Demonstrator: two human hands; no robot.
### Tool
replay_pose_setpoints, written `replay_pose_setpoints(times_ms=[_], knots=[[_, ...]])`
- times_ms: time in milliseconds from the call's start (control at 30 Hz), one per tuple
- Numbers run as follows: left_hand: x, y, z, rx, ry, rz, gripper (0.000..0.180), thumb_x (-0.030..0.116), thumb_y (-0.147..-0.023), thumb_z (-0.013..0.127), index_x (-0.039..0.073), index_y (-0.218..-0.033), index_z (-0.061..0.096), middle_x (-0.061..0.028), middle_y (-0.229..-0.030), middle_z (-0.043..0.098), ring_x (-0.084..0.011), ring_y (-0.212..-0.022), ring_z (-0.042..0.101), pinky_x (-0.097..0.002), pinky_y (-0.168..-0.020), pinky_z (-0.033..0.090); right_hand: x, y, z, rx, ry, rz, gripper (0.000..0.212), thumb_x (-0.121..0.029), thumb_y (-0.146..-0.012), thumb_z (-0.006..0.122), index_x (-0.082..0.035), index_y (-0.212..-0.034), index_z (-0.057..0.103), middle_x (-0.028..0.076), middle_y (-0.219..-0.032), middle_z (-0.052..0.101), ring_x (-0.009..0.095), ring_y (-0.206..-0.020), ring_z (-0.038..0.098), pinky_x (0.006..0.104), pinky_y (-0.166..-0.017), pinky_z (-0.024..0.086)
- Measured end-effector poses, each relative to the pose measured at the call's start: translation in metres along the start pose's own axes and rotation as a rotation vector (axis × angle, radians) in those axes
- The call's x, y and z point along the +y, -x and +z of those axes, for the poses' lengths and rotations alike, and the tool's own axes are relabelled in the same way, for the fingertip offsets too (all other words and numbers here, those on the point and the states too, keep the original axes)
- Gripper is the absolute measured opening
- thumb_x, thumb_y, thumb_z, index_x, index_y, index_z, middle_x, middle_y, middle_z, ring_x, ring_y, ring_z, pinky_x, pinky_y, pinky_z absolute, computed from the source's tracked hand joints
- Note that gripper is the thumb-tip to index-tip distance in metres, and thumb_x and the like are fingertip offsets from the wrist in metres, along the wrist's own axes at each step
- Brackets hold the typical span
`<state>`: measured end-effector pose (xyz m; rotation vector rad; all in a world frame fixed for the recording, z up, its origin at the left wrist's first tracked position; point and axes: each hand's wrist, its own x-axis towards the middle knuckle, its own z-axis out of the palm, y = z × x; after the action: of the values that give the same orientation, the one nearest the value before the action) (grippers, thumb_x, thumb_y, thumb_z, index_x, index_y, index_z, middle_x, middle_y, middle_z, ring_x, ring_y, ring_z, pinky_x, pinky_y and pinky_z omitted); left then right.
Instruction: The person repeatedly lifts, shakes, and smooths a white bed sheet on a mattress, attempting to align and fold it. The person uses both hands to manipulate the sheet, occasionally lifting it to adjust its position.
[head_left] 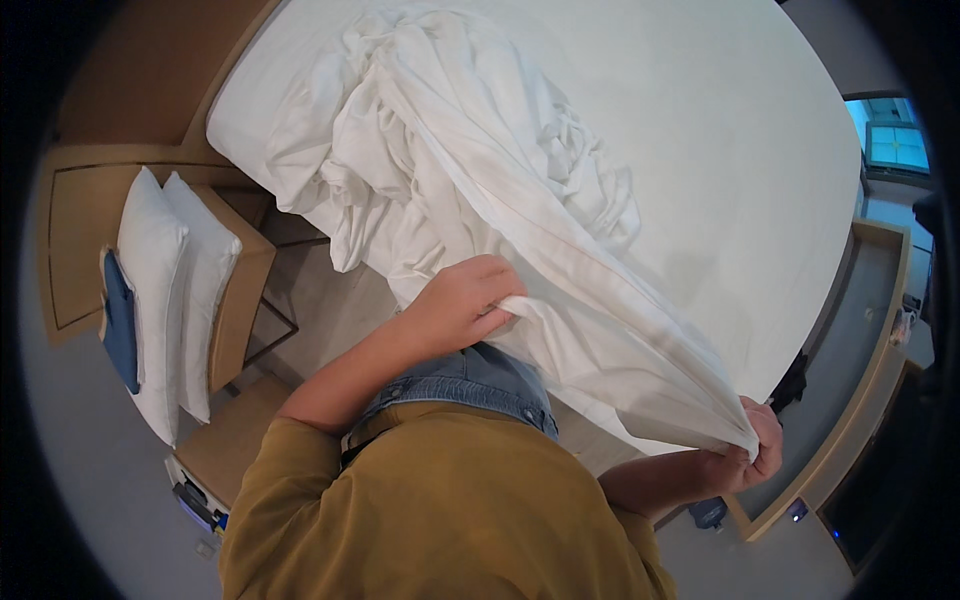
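Observation:
A crumpled white sheet [470, 150] lies heaped on the bed [740, 130], with one long edge drawn out toward me. My left hand [462, 300] grips that edge near its middle, fingers curled over the fabric. My right hand [752, 448] pinches the sheet's corner at the lower right, beside the bed's edge. The stretch of cloth [620, 340] between both hands hangs taut. My mustard sleeves and denim waistband fill the lower middle of the view.
Two white pillows [170, 290] and a blue cushion [120, 320] stand on a wooden bedside unit [240, 300] at the left. A wooden ledge [850, 400] runs along the right side of the bed. A bright window [895, 140] sits at the far right.

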<state>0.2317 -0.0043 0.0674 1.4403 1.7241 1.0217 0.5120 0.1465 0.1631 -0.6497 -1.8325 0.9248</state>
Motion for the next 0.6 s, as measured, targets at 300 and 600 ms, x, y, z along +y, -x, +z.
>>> replay_pose_setpoints(times_ms=[300, 600], knots=[[-0.007, 0.0, -0.015, 0.019, -0.054, 0.043, 0.038, -0.001, -0.07, 0.061, 0.009, -0.106, 0.064, -0.0101, -0.097, 0.06, -0.0294, -0.084, 0.058, -0.0327, -0.072, 0.047, -0.003, 0.009, -0.006, 0.185, 0.072, 0.084, 0.033, -0.026, -0.081, 0.07, 0.005, -0.084, 0.061, 0.015, -0.069, 0.062, 0.022, -0.062, 0.059, 0.0282, -0.059, 0.046], [-0.014, -0.007, 0.015, 0.197, -0.736, 0.092, 0.038, 0.011, -0.063, 0.07, 0.02, -0.1, 0.065, -0.0057, -0.144, 0.039, -0.0285, -0.128, 0.036, -0.0464, -0.101, 0.027, -0.004, 0.003, -0.001, 0.025, 0.06, 0.007, 0.022, -0.014, -0.078, 0.07, 0.007, -0.082, 0.063, 0.014, -0.065, 0.06, 0.019, -0.058, 0.056, 0.0271, -0.054, 0.043]])
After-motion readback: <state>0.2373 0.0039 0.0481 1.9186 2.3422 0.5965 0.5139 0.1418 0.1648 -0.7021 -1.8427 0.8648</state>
